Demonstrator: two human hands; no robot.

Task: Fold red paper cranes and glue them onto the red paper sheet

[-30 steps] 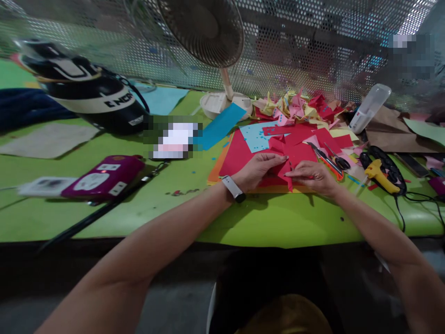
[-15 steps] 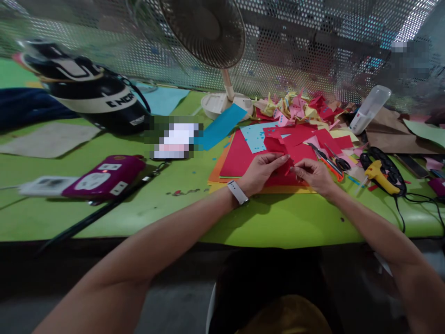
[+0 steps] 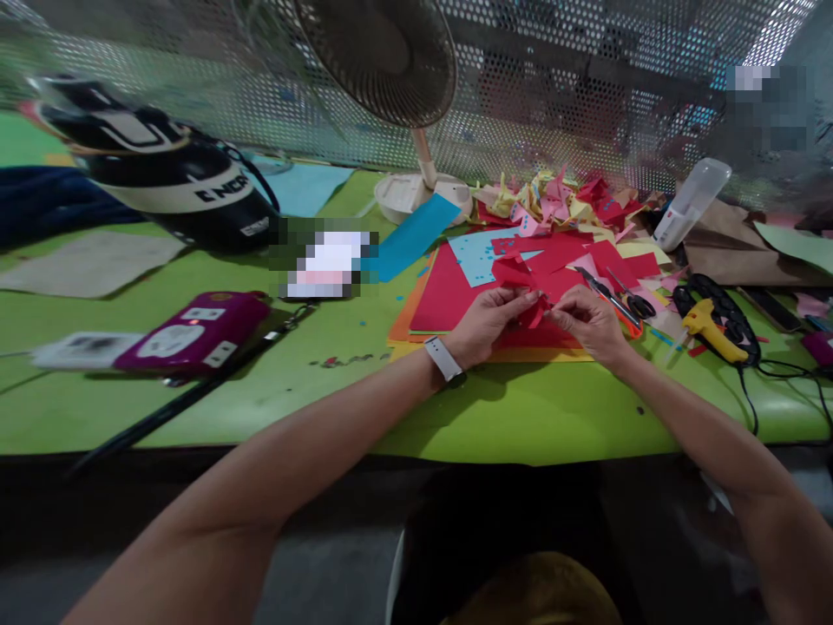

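Between my two hands is a folded piece of red paper, its upper flap rising behind my fingers. My left hand, with a pale watch strap at the wrist, pinches its left side between thumb and fingers. At the right edge of the piece, my right hand is closed in a pinch on a small bit of it; the fingertips partly hide the fold. Under both hands lies a stack of red, orange and yellow paper sheets, with a spotted light blue sheet on top.
Scissors and an orange cutter lie right of my right hand, with a yellow glue gun beyond. Behind are folded paper pieces, a fan and a clear bottle. Leftward are a phone, purple power strip and dark flask.
My right hand has shifted and turned slightly at the red paper, its fingers raised a little. The piece shows a wider red face between the hands. My left hand stays almost in place.
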